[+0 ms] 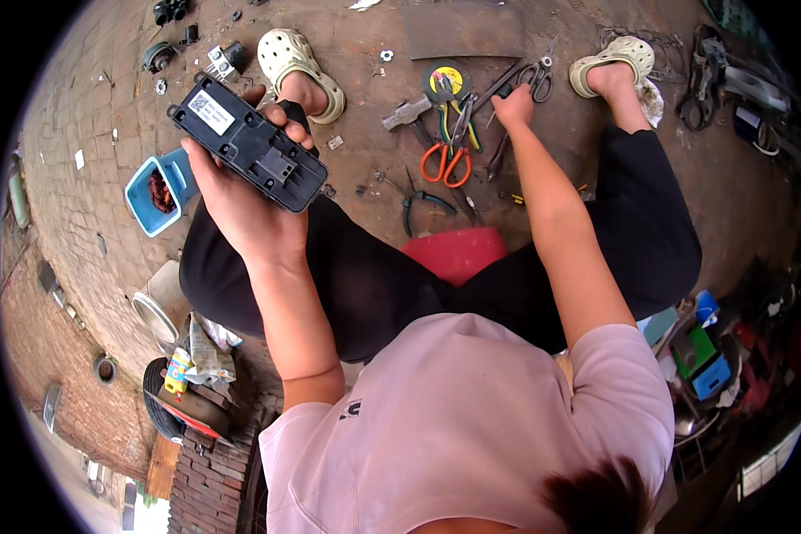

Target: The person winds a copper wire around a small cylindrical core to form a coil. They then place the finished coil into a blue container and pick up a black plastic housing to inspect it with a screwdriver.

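Note:
My left hand (251, 206) is wrapped round a flat black plastic module (251, 149) with screw bosses at its corners and a white label on its upper face. I hold it tilted above my left knee. My right hand (513, 109) reaches down to the tools on the ground, its fingers curled at a dark, partly hidden handle. Just beyond it lie scissors with dark handles (538, 78). To its left are orange-handled scissors (446, 165), a hammer (407, 113), and a round yellow-and-black roll (446, 82) under pliers.
Green-handled pliers (409, 212) lie near a red seat (458, 253) between my legs. A blue tub (156, 198) with reddish-brown contents stands left. A flat metal plate (465, 31) lies ahead. Dark metal parts (705, 82) lie at the far right, and a white bucket (158, 303) lies left.

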`<action>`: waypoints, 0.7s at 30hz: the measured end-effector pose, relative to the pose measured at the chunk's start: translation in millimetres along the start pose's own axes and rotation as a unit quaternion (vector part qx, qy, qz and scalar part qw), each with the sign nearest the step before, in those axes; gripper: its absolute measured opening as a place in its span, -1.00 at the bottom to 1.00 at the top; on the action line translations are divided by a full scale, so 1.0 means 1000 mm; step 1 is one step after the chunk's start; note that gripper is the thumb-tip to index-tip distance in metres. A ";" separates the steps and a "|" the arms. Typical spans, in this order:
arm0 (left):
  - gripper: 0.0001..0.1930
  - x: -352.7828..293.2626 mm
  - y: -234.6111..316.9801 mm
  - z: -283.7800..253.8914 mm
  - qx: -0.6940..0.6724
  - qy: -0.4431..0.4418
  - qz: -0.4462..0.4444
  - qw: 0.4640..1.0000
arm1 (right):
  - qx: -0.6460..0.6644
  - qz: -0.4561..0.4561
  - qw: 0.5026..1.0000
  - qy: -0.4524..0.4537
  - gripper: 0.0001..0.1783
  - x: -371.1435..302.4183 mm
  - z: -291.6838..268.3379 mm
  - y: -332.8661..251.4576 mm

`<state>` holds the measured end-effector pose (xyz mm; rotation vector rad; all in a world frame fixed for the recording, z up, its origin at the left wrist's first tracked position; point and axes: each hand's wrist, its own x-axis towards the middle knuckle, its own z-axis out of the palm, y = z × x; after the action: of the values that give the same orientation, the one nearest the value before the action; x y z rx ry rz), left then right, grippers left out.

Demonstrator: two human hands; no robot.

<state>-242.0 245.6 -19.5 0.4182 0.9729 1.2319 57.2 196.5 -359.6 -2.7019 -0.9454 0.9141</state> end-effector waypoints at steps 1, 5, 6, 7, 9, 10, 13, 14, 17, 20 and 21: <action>-0.34 0.000 -0.001 0.001 0.000 -0.009 -0.003 1.000 | 0.006 0.017 1.000 0.007 -0.40 -0.003 -0.002 0.005; -0.32 -0.001 -0.005 0.008 -0.063 -0.009 -0.017 0.998 | 0.023 -0.029 0.994 0.102 -0.63 -0.027 -0.031 0.005; -0.31 -0.002 -0.006 0.009 -0.067 -0.017 -0.018 0.997 | 0.194 0.010 0.980 0.051 -0.66 -0.039 -0.044 0.001; -0.30 -0.005 -0.007 0.010 -0.059 -0.012 -0.019 0.998 | 0.358 0.048 0.932 -0.003 -0.69 -0.051 -0.058 -0.003; -0.30 -0.007 -0.010 0.013 -0.052 -0.006 -0.022 0.998 | 0.568 0.086 0.815 -0.078 -0.74 -0.089 -0.101 -0.030; -0.30 -0.009 -0.010 0.016 -0.051 -0.001 -0.024 0.998 | 0.621 0.089 0.772 -0.101 -0.74 -0.114 -0.125 -0.046; -0.32 -0.013 -0.014 0.023 -0.080 -0.060 -0.040 0.994 | 0.696 -0.051 0.678 -0.231 -0.72 -0.168 -0.168 -0.053; -0.32 -0.015 -0.014 0.029 -0.054 -0.039 -0.042 0.997 | 0.689 -0.072 0.686 -0.224 -0.71 -0.185 -0.181 -0.059; -0.31 -0.022 -0.017 0.043 -0.053 -0.062 -0.035 0.996 | 0.666 -0.162 0.690 -0.232 -0.75 -0.226 -0.211 -0.064; -0.30 -0.029 -0.019 0.053 -0.072 -0.114 -0.052 0.990 | 0.600 -0.275 0.750 -0.052 -0.83 -0.275 -0.235 -0.098; -0.30 -0.030 -0.020 0.054 -0.080 -0.139 -0.053 0.986 | 0.578 -0.305 0.756 -0.014 -0.84 -0.289 -0.244 -0.104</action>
<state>-187.3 223.8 7.3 0.3948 0.6451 1.1119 -31.9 121.1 14.8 -1.2205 -0.7614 0.9123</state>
